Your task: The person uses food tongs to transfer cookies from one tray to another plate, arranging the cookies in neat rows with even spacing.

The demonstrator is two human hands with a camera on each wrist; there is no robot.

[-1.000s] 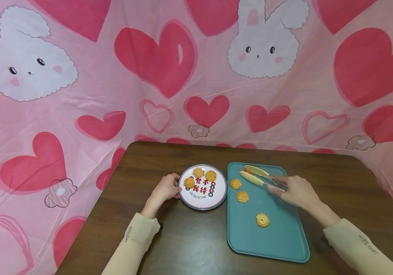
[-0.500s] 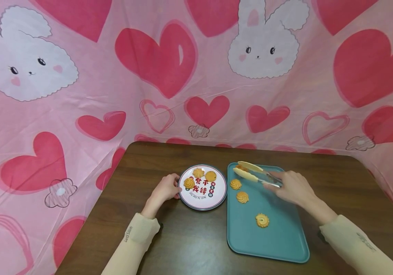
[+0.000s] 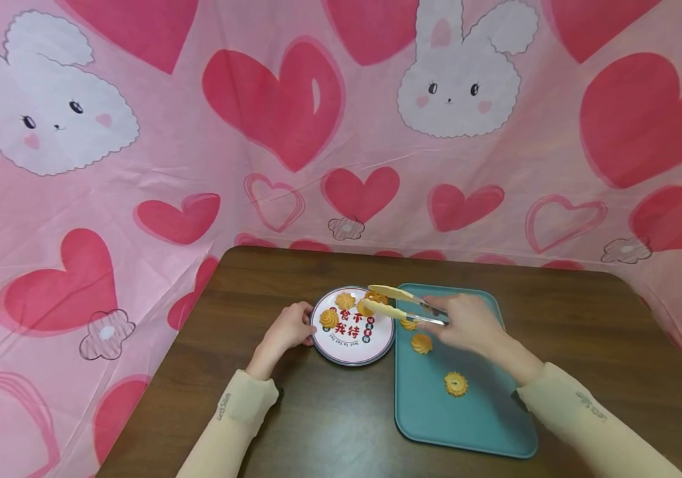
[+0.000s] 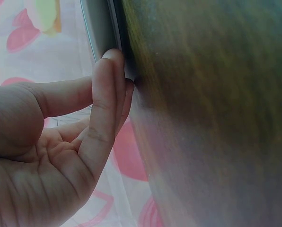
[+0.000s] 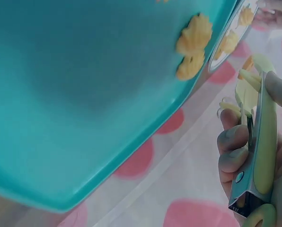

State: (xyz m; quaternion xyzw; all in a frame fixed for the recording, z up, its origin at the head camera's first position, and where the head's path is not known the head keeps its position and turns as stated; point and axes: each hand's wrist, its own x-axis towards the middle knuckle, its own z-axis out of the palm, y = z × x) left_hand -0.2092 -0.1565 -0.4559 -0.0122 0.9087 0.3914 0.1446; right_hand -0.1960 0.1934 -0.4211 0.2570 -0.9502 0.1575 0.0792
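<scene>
My left hand (image 3: 286, 326) holds the left rim of a white round plate (image 3: 341, 350) with red lettering, thumb on the edge. In the left wrist view, the fingers (image 4: 103, 99) pinch the plate's edge. My right hand (image 3: 466, 322) grips metal tongs (image 3: 385, 311) with cream tips. Between the tips is a browned cookie (image 3: 378, 297), over the plate's upper right part, partly covering another cookie there. A swirled cookie (image 3: 329, 318) and a paler cookie (image 3: 345, 301) lie on the plate. In the right wrist view, fingers curl round the tongs (image 5: 266, 142).
A teal tray (image 3: 466, 425) lies right of the plate, close against it. It carries a cookie (image 3: 408, 324) partly behind the tongs, a swirled cookie (image 3: 421, 343) and a flower-shaped cookie (image 3: 456, 384). Behind the brown table (image 3: 293, 425) hangs a pink heart-print cloth (image 3: 293, 99).
My right hand has moved left, carrying the tongs and the cookie in them from above the tray's far end to above the plate. My left hand and the plate have stayed put.
</scene>
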